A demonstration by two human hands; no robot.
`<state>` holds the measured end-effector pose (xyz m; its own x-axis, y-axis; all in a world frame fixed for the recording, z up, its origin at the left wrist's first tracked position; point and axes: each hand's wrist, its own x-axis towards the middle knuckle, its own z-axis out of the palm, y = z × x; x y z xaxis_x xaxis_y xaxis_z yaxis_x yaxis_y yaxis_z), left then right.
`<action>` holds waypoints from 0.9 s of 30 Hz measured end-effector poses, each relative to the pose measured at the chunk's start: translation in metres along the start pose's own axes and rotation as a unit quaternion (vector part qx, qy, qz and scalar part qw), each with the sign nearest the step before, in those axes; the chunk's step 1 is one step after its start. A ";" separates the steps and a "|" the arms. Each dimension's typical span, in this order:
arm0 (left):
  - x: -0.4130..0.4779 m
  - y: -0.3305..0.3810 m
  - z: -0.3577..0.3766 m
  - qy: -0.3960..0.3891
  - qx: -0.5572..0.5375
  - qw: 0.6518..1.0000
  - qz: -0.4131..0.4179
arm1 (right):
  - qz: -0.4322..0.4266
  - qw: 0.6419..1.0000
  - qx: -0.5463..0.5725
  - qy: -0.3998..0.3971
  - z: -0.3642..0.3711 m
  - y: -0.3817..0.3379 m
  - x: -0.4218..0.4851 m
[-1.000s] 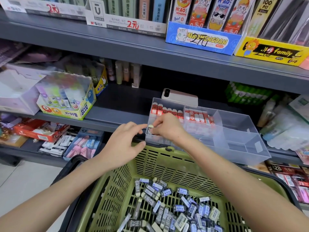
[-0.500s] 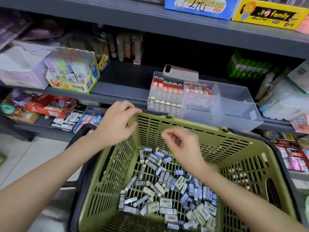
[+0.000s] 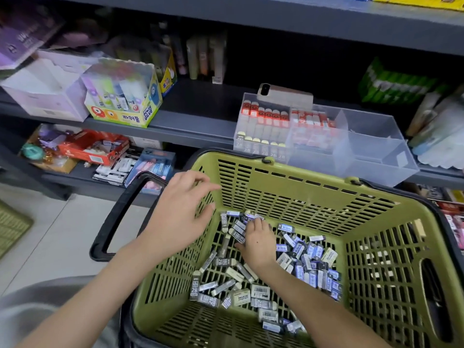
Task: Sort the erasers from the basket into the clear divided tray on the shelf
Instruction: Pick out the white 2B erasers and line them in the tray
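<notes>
1. The right hand (image 3: 257,243) is down inside the green basket (image 3: 301,194), palm down on the far-left edge of the erasers (image 3: 296,257). Its fingertips are buried among them, so I cannot tell whether it has one pinched.
2. The left hand (image 3: 179,217) hovers over the basket's left wall, fingers spread and relaxed, holding nothing. It is well apart from the heap, so the right hand is the nearer.
3. A dark 2B eraser (image 3: 224,221) lies just left of the right fingertips, long axis running near to far.
4. The clear divided tray (image 3: 376,156) sits on the shelf (image 3: 195,121), just beyond the basket's far rim, far and slightly right of the right hand.
5. Judgement: the carry goes up and away over the far rim, and the eraser is stood on end to match the near row.
</notes>
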<state>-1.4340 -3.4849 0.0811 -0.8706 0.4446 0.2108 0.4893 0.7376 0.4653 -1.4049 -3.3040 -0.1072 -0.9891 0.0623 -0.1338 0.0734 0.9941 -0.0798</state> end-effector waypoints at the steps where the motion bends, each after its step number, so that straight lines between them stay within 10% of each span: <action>1: 0.002 0.003 0.000 0.002 -0.007 1.000 0.000 | -0.010 1.000 0.001 -0.001 0.002 0.001 0.001; 7: 0.012 0.021 0.007 -0.025 -0.105 0.993 -0.048 | -0.016 0.997 0.070 -0.032 -0.002 -0.001 0.004; 11: 0.012 0.028 0.023 -0.076 -0.227 0.957 -0.164 | 0.114 0.944 0.305 -0.058 -0.041 -0.002 0.000; 15: 0.009 0.035 0.040 -0.132 -0.459 0.807 -0.347 | 0.110 0.823 0.557 -0.016 -0.096 -0.006 -0.022; 18: 0.008 0.044 0.049 -0.153 -0.607 0.673 -0.394 | 0.024 0.845 0.532 0.039 -0.130 -0.012 -0.041; 23: 0.007 0.044 0.052 -0.101 -0.666 0.596 -0.437 | -0.053 0.790 0.609 -0.032 -0.138 0.020 -0.045; 27: 0.010 0.032 0.046 -0.102 -0.600 0.664 -0.434 | -0.003 0.928 0.364 -0.087 -0.082 0.047 -0.034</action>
<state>-1.4248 -3.4333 0.0584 -0.7130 0.2667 -0.6485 -0.6923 -0.1213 0.7113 -1.3784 -3.2526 -0.0258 -0.9587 -0.0207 -0.2838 0.1979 0.6678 -0.7175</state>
